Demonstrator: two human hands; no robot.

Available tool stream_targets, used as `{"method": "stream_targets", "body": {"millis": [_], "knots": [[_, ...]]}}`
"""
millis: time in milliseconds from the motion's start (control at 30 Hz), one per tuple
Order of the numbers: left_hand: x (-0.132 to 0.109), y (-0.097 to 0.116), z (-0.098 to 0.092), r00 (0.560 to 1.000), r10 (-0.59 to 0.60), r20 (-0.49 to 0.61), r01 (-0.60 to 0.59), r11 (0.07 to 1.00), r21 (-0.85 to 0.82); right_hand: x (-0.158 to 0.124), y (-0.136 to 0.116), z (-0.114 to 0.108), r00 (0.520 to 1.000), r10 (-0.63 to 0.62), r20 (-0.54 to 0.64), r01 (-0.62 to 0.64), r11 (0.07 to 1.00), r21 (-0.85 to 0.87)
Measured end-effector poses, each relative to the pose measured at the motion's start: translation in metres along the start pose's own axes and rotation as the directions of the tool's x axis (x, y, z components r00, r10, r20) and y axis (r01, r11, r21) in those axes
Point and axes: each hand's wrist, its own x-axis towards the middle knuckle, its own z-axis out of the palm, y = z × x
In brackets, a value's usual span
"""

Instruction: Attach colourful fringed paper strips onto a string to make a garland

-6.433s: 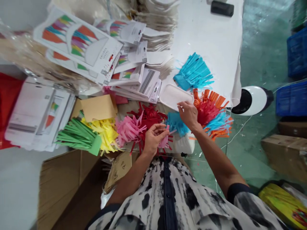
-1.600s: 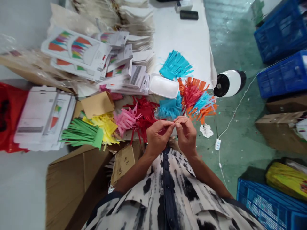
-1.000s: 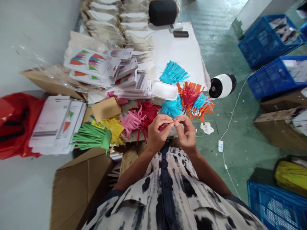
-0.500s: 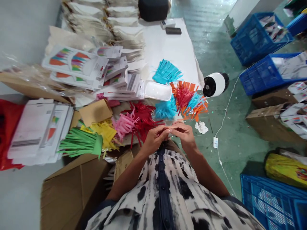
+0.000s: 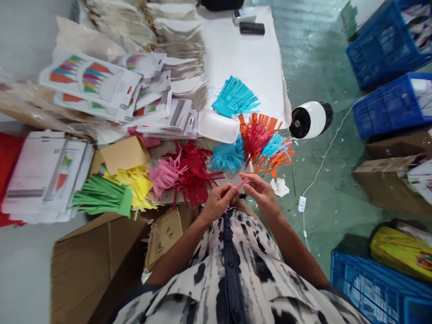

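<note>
A small pink strip [image 5: 242,182] shows between my two hands, close to my body. My left hand [image 5: 220,200] is closed, thumb and fingers pinching the strip's lower end. My right hand [image 5: 262,194] is closed around the strip's upper end with thumb and forefinger. Just beyond the hands lie dark red fringed paper [image 5: 194,173], pink fringe [image 5: 165,176], a light blue bundle [image 5: 229,155] and an orange fringe [image 5: 282,156] with red and blue pieces on it. Another blue fringe [image 5: 235,98] lies behind a white tray [image 5: 218,128].
Yellow fringe [image 5: 135,184] and green fringe [image 5: 101,194] lie left, near stacked printed cards [image 5: 97,87]. An open cardboard box [image 5: 97,261] stands below them. On the right are a white-and-black fan [image 5: 312,119], a cable, and blue crates [image 5: 381,49].
The hands have moved slightly apart, and a pink strip now shows between them. The view has shifted a little, moving the crates and cards outward in the picture.
</note>
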Motion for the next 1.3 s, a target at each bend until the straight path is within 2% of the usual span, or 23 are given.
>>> {"method": "stream_targets", "body": {"millis": [67, 167, 267, 333, 400, 467, 533, 567, 600, 667, 733, 833, 900, 967, 1000, 1067, 1133, 1233, 1300], "knots": [[0.007, -0.005, 0.007, 0.999, -0.027, 0.020, 0.027, 0.999, -0.046, 0.004, 0.002, -0.004, 0.997, 0.003, 0.079, 0.002, 0.998, -0.060], [0.015, -0.017, 0.014, 0.996, -0.082, 0.044, 0.086, 0.992, -0.091, 0.010, 0.006, -0.007, 0.997, -0.042, 0.063, 0.051, 0.987, -0.152], [0.017, -0.033, 0.014, 0.994, -0.098, 0.047, 0.097, 0.995, 0.026, 0.023, 0.010, -0.014, 1.000, -0.008, -0.010, 0.007, 0.988, -0.155], [0.015, -0.046, 0.010, 0.992, -0.119, 0.034, 0.114, 0.987, 0.112, 0.039, 0.008, -0.023, 0.993, 0.061, -0.098, -0.067, 0.996, -0.065], [0.011, -0.059, 0.004, 0.988, -0.151, -0.026, 0.153, 0.974, 0.169, 0.059, 0.000, -0.034, 0.977, 0.065, -0.203, -0.058, 0.997, 0.042], [0.004, -0.071, -0.004, 0.976, -0.174, -0.133, 0.202, 0.950, 0.236, 0.079, -0.015, -0.042, 0.952, -0.067, -0.298, 0.085, 0.995, 0.048], [-0.005, -0.080, -0.013, 0.952, -0.181, -0.248, 0.254, 0.920, 0.300, 0.094, -0.030, -0.046, 0.893, -0.300, -0.335, 0.277, 0.954, -0.114], [-0.011, -0.082, -0.019, 0.939, -0.178, -0.295, 0.272, 0.909, 0.315, 0.100, -0.034, -0.047, 0.857, -0.417, -0.302, 0.350, 0.902, -0.252], [-0.016, -0.084, -0.025, 0.927, -0.165, -0.338, 0.278, 0.905, 0.321, 0.105, -0.035, -0.048, 0.831, -0.510, -0.221, 0.398, 0.823, -0.404], [-0.027, -0.084, -0.038, 0.894, -0.095, -0.437, 0.257, 0.908, 0.329, 0.114, -0.024, -0.048, 0.819, -0.573, 0.029, 0.456, 0.620, -0.639], [-0.035, -0.083, -0.055, 0.835, 0.009, -0.550, 0.231, 0.902, 0.366, 0.123, 0.004, -0.048, 0.820, -0.526, 0.226, 0.504, 0.474, -0.722], [-0.044, -0.080, -0.093, 0.682, 0.169, -0.711, 0.242, 0.866, 0.438, 0.130, 0.054, -0.047, 0.844, -0.385, 0.373, 0.508, 0.351, -0.786], [-0.047, -0.079, -0.128, 0.542, 0.268, -0.797, 0.298, 0.825, 0.480, 0.129, 0.075, -0.044, 0.879, -0.286, 0.382, 0.454, 0.251, -0.855], [-0.046, -0.077, -0.167, 0.394, 0.356, -0.847, 0.409, 0.758, 0.508, 0.126, 0.081, -0.033, 0.905, -0.245, 0.347, 0.397, 0.197, -0.896], [-0.045, -0.076, -0.186, 0.363, 0.390, -0.847, 0.465, 0.711, 0.527, 0.125, 0.078, -0.022, 0.910, -0.241, 0.337, 0.387, 0.205, -0.899], [-0.039, -0.076, -0.219, 0.395, 0.423, -0.816, 0.547, 0.605, 0.579, 0.127, 0.066, 0.011, 0.900, -0.242, 0.362, 0.422, 0.286, -0.860], [-0.031, -0.076, -0.241, 0.456, 0.399, -0.796, 0.607, 0.514, 0.606, 0.134, 0.052, 0.056, 0.867, -0.244, 0.433, 0.497, 0.396, -0.772], [-0.016, -0.082, -0.258, 0.549, 0.332, -0.767, 0.634, 0.433, 0.641, 0.144, 0.039, 0.130, 0.833, -0.257, 0.489, 0.545, 0.530, -0.650], [-0.008, -0.088, -0.265, 0.595, 0.304, -0.744, 0.615, 0.423, 0.665, 0.142, 0.037, 0.168, 0.807, -0.243, 0.538, 0.565, 0.585, -0.582]]}}
